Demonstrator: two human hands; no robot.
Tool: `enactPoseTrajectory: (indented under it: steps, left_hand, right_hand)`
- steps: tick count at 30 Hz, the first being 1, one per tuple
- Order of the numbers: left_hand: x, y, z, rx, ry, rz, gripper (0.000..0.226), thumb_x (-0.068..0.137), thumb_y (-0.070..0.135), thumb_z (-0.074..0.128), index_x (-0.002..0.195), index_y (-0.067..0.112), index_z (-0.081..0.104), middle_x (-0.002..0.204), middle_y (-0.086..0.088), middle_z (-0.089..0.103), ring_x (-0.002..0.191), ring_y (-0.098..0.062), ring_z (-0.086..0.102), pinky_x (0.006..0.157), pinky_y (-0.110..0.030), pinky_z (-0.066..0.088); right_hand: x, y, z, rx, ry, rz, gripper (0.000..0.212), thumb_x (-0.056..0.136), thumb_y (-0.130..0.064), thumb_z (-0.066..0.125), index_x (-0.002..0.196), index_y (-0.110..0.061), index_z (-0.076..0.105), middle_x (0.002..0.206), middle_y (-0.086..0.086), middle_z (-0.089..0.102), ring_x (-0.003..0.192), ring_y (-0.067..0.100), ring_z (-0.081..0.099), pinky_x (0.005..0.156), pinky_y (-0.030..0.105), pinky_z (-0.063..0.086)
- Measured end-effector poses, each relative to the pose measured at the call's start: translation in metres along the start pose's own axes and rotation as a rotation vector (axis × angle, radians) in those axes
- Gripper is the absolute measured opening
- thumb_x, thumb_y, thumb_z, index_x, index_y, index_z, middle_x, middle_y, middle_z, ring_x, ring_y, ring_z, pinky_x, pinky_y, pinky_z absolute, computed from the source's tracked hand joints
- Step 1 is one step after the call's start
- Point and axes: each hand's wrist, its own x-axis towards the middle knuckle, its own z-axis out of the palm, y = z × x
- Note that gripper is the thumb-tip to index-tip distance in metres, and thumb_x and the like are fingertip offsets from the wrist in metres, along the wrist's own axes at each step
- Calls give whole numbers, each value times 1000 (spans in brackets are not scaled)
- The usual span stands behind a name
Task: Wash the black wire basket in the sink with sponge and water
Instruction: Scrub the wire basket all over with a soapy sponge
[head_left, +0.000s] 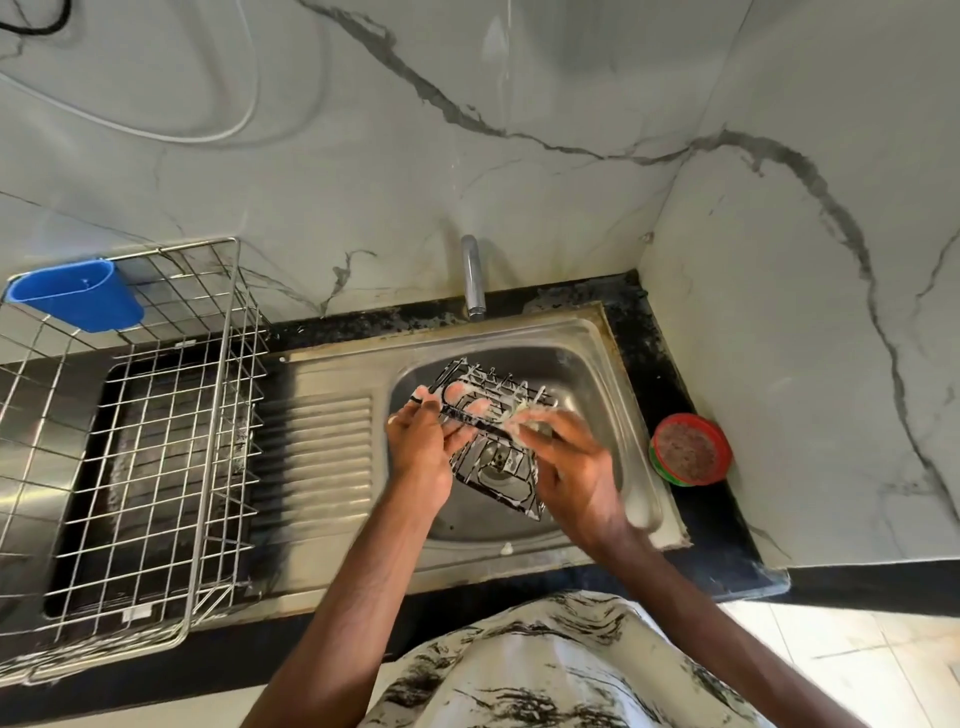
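The black wire basket (498, 462) is tilted over the steel sink bowl (587, 379), streaked with white foam. My left hand (423, 447) grips its left rim, fingers poking through the wires. My right hand (571, 467) presses a soapy sponge (524, 418) against the basket's upper right edge. The sponge is mostly hidden by foam and fingers. The tap (474, 278) stands behind the bowl, and no water stream shows from it.
A red-rimmed round dish (691, 449) sits on the black counter right of the sink. A large steel wire dish rack (130, 452) with a blue plastic cup holder (78, 293) stands on the left. The ribbed drainboard (322, 457) lies between them. Marble walls close the corner.
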Motion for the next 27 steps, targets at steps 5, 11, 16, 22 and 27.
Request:
enactPoseTrajectory:
  steps: [5,11,16,22,27]
  left_hand:
    - [-8,-5,-1,16,-56,0,17,108,8,50,94,16,56,110,-14,74,58,-12,75,60,-34,64]
    - [-9,0,1,-40,-1,-12,10,106,4,51,103,9,59,106,-19,73,51,-9,70,48,-28,60]
    - [-8,-5,-3,4,-84,1,12,108,7,50,117,13,55,73,5,78,53,-12,72,50,-28,60]
    - [-1,-7,-9,83,-140,75,20,106,8,52,121,13,65,78,1,79,46,-10,63,42,-23,50]
    - [2,-18,-5,167,-80,176,18,107,11,55,115,10,71,65,0,75,41,-1,39,39,-15,29]
  right_hand:
    - [9,25,-13,8,127,81,53,71,30,62,106,-6,78,116,8,71,105,22,70,76,26,62]
    - [-9,-9,-8,110,118,-10,35,87,11,57,111,-6,77,120,8,69,112,19,66,88,22,58]
    - [-10,10,-10,61,199,37,46,78,21,61,110,-8,77,117,8,70,107,19,68,89,14,55]
    - [4,28,-14,194,139,438,43,80,12,68,108,-19,77,112,-8,73,96,5,70,86,25,60]
    - [0,16,2,511,-55,620,43,87,8,68,109,-28,76,107,-14,76,93,8,74,81,44,62]
